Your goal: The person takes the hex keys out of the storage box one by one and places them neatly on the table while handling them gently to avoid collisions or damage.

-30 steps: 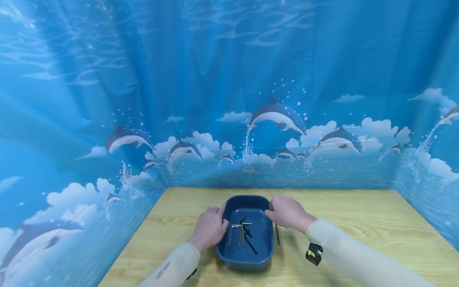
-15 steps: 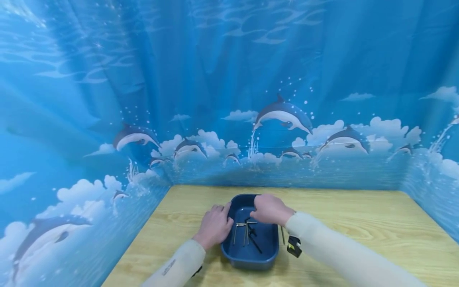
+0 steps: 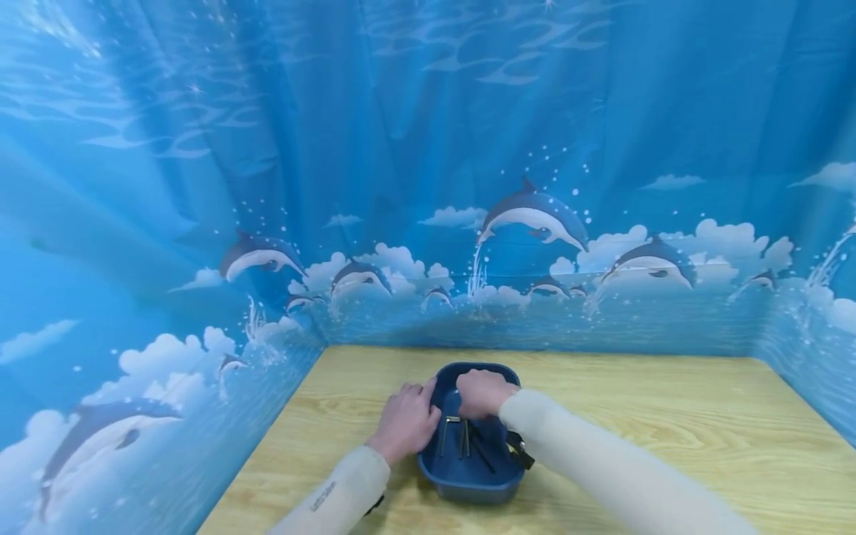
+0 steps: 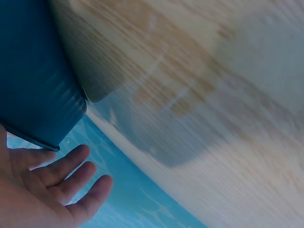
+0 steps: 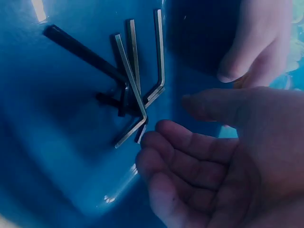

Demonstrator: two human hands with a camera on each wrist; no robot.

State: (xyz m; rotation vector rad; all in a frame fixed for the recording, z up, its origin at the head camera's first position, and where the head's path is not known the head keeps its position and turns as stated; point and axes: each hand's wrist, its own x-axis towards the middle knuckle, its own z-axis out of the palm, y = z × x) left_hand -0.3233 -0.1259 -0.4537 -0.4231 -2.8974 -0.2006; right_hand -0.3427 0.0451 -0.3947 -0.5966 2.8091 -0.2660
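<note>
- Right hand point(image 5: 237, 173): fingers loosely bent, thumb well apart from them, nothing pinched between; it reaches into the bin point(image 3: 471, 492).
- Left hand point(image 3: 406, 416): fingers mostly straight and a little spread, resting at the bin's side with the thumb over the rim; it seems to steady the bin rather than squeeze it.
- Keys: all the L-shaped keys in sight lie on the bin's floor, crossed in a loose heap. Three are metallic, one of them point(image 5: 131, 77) on top; a long black key point(image 5: 87, 56) runs out to one side, and another dark piece lies half hidden beneath.
- Fingertips of the right hand are just beside the bends of the metallic keys; whether they touch one, I cannot tell.
- Step in hand, as I judge it: reaching for a key, no pick made yet.
- Next move would call for bringing thumb and fingertips together on one shank, then lifting gently, since the crossed bends could drag a neighbour along.
</note>
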